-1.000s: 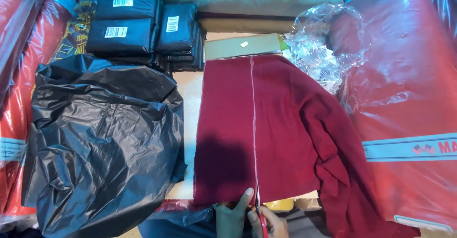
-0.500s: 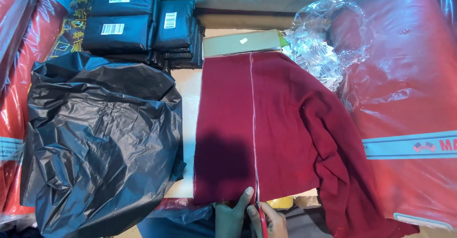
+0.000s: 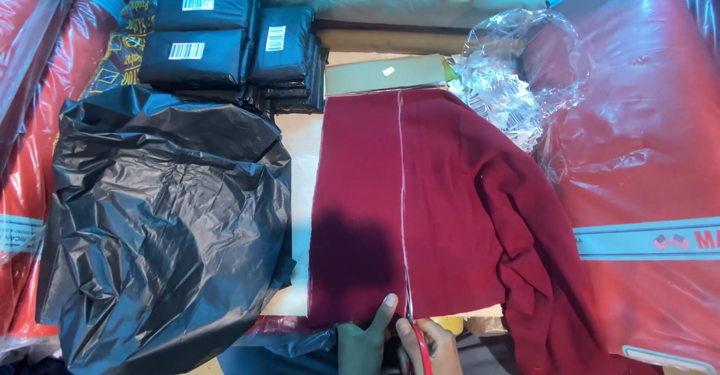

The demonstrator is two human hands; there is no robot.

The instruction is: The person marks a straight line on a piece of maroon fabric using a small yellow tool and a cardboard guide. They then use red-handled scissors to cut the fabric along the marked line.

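Hands meet at the bottom edge, mostly cut off: the left hand (image 3: 364, 341) presses flat, fingers extended, on the dark red fleece cloth (image 3: 420, 210); the right hand (image 3: 435, 345) grips red-handled scissors (image 3: 416, 337) on the white chalk line (image 3: 401, 195). Beside lies crumpled black plastic sheeting (image 3: 165, 225). Farther back, stacked black parcels (image 3: 225, 45) and crinkled clear wrap (image 3: 502, 82).

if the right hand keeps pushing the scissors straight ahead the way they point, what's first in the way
Only the maroon cloth itself: the right hand aims the red-handled scissors up the chalk line. Past the cloth's far edge lies a flat cardboard piece, probably the first separate thing met.
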